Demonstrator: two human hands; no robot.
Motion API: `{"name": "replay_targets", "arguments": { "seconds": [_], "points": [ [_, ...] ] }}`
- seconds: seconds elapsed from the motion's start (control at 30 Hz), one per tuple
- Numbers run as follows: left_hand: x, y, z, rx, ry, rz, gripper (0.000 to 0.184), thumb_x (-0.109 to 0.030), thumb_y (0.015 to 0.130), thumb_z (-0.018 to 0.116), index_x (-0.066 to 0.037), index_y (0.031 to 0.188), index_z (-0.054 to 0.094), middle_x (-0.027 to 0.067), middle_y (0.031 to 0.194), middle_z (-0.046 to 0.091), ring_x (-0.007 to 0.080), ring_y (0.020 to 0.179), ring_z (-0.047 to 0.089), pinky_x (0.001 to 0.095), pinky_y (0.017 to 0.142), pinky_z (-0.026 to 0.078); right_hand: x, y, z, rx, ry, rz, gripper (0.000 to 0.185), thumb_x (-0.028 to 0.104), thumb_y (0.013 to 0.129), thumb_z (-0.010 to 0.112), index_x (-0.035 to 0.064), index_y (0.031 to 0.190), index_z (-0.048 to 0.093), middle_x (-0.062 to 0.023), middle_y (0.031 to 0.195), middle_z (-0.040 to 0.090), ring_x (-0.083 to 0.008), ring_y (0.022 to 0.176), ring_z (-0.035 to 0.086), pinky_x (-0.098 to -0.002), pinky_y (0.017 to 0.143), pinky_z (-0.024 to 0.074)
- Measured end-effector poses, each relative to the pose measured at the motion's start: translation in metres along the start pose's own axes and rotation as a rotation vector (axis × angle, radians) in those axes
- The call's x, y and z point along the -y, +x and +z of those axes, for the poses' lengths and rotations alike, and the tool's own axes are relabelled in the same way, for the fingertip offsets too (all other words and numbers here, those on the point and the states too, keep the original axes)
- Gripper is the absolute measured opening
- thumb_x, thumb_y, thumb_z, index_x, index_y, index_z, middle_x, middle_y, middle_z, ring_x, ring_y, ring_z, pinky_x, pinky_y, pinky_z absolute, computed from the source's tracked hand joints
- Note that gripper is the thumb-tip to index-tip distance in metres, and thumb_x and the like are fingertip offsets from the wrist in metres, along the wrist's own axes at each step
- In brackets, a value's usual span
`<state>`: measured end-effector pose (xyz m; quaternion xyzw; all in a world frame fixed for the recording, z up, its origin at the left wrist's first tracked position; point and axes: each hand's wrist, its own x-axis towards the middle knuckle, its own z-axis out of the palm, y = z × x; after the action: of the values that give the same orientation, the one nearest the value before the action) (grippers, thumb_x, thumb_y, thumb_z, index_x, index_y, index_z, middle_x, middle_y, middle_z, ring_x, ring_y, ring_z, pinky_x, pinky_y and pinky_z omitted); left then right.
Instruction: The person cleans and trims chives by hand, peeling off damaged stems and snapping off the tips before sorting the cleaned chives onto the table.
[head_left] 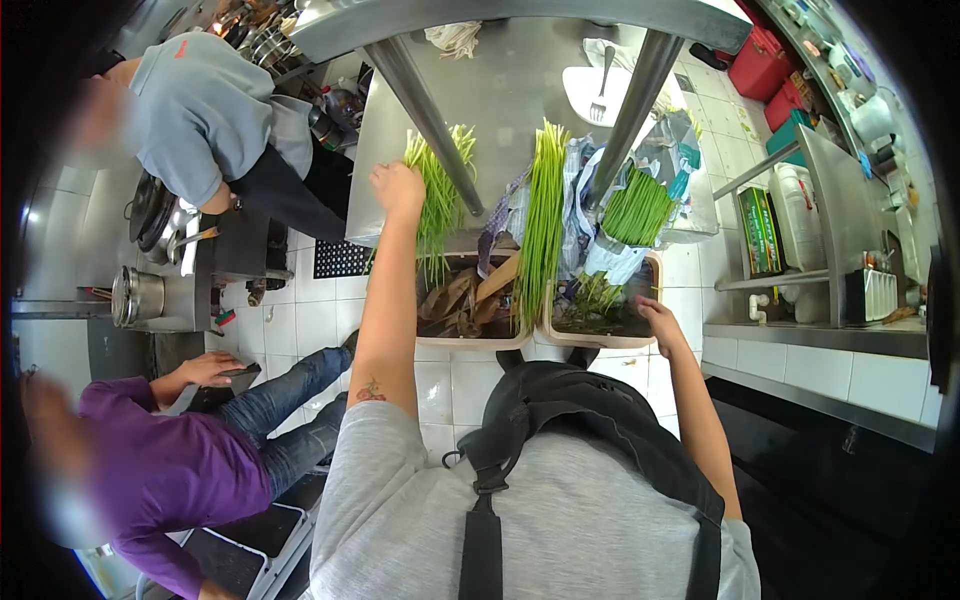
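Observation:
My left hand (pixel 399 188) is at the left edge of a loose bunch of long green chives (pixel 436 200) on the steel table (pixel 490 85). Its fingers are bent together, and what they hold, if anything, is hidden. My right hand (pixel 657 323) hovers at the rim of the right bin (pixel 602 340), fingers apart and nothing in them. A longer bunch of chives (pixel 543 215) lies in the middle, its tips hanging over the table edge. To the right, a shorter bundle (pixel 640 208) rests on plastic wrapping (pixel 612 262).
A left bin (pixel 470 343) holds brown scraps (pixel 462 300). Steel posts (pixel 425 125) rise between the bunches. A white tray with a fork (pixel 601 90) lies at the back. One person in grey (pixel 215 110) stands at left; another in purple (pixel 185 455) sits nearby.

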<state>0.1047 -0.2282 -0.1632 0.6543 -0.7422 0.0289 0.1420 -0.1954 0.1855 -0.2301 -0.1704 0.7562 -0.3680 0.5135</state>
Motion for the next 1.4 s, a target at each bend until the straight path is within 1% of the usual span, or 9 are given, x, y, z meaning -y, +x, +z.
{"name": "replay_targets", "arguments": {
  "seconds": [0.23,0.37,0.63,0.9,0.97,1.03,1.13,1.23,1.4],
  "points": [
    [-0.001,0.002,-0.022,-0.26,-0.145,0.197,0.069,-0.043,0.074,0.066,0.0,0.124,0.046,0.0238,0.124,0.044,0.0368,0.118,0.039,0.043,0.102,0.03,-0.088,-0.033,-0.036,-0.099,0.21,0.281,0.039,0.024,0.088,0.048,0.0115,0.124,0.054,-0.0052,0.12,0.056,-0.0187,0.111,0.047,-0.0373,0.091,0.0369],
    [0.02,0.04,0.023,0.422,-0.269,-0.019,0.11,-0.072,0.063,0.059,0.001,0.139,0.027,0.0296,0.14,0.028,0.0391,0.134,0.022,0.0436,0.11,0.018,-0.092,-0.03,-0.048,-0.11,0.219,0.274,0.037,0.022,0.088,0.048,0.0122,0.122,0.055,-0.0037,0.113,0.057,-0.0159,0.105,0.049,-0.0346,0.089,0.039],
    [-0.043,-0.013,-0.03,0.484,-0.139,0.064,0.128,-0.048,0.05,0.083,-0.011,0.145,0.006,0.0229,0.143,0.026,0.0445,0.129,0.027,0.0561,0.102,0.024,-0.058,-0.007,-0.019,-0.022,0.287,0.16,0.032,0.017,0.088,0.05,0.0103,0.118,0.058,-0.0024,0.104,0.061,-0.0116,0.095,0.055,-0.029,0.082,0.0424],
    [-0.014,0.003,-0.052,0.241,-0.016,0.09,0.077,-0.048,0.066,0.073,-0.013,0.13,0.046,0.0172,0.126,0.05,0.0388,0.113,0.049,0.0501,0.092,0.041,-0.024,-0.006,0.008,-0.235,0.262,-0.152,0.025,0.023,0.089,0.058,0.0012,0.099,0.065,-0.0032,0.077,0.063,-0.0098,0.066,0.057,-0.0197,0.061,0.0452],
    [0.0,-0.029,-0.097,-0.075,-0.241,0.163,0.037,-0.037,0.079,0.065,-0.005,0.097,0.065,0.0147,0.091,0.064,0.0285,0.084,0.062,0.0424,0.073,0.048,-0.014,-0.007,0.003,-0.283,0.226,-0.158,0.027,0.027,0.089,0.059,0.0011,0.093,0.065,-0.0002,0.067,0.059,-0.0081,0.058,0.053,-0.0192,0.058,0.0456],
    [-0.015,-0.071,-0.142,0.308,-0.756,-0.048,0.028,-0.027,0.087,0.055,-0.001,0.092,0.066,0.0121,0.069,0.063,0.0164,0.058,0.058,0.0288,0.057,0.047,0.003,-0.017,0.005,-0.286,0.457,-0.108,0.026,0.028,0.09,0.057,0.003,0.093,0.064,0.0009,0.067,0.057,-0.0069,0.058,0.051,-0.0199,0.058,0.0455],
    [-0.072,-0.121,-0.157,0.885,-0.969,0.071,0.03,-0.025,0.088,0.052,0.0,0.099,0.064,0.0143,0.076,0.065,0.0145,0.068,0.062,0.0288,0.063,0.048,0.03,-0.033,0.008,-0.253,0.605,-0.119,0.024,0.028,0.091,0.056,0.0058,0.098,0.063,0.0018,0.068,0.056,-0.0062,0.06,0.051,-0.0208,0.059,0.0459],
    [-0.107,-0.124,-0.085,0.481,-0.742,0.385,0.031,-0.02,0.084,0.056,-0.001,0.108,0.059,0.0224,0.098,0.063,0.0366,0.093,0.059,0.0414,0.082,0.046,0.033,-0.031,0.011,-0.198,0.583,-0.168,0.024,0.026,0.092,0.054,0.0063,0.102,0.062,0.0014,0.071,0.057,-0.0062,0.061,0.052,-0.021,0.06,0.0462],
    [-0.148,-0.09,-0.039,0.483,-0.53,0.157,0.038,-0.029,0.08,0.062,-0.003,0.108,0.06,0.0204,0.103,0.063,0.0342,0.097,0.059,0.0411,0.085,0.046,0.045,-0.036,0.014,-0.162,0.544,-0.216,0.022,0.024,0.092,0.053,0.0066,0.104,0.062,0.0017,0.073,0.058,-0.006,0.063,0.052,-0.0212,0.062,0.0465]
  ]
}}
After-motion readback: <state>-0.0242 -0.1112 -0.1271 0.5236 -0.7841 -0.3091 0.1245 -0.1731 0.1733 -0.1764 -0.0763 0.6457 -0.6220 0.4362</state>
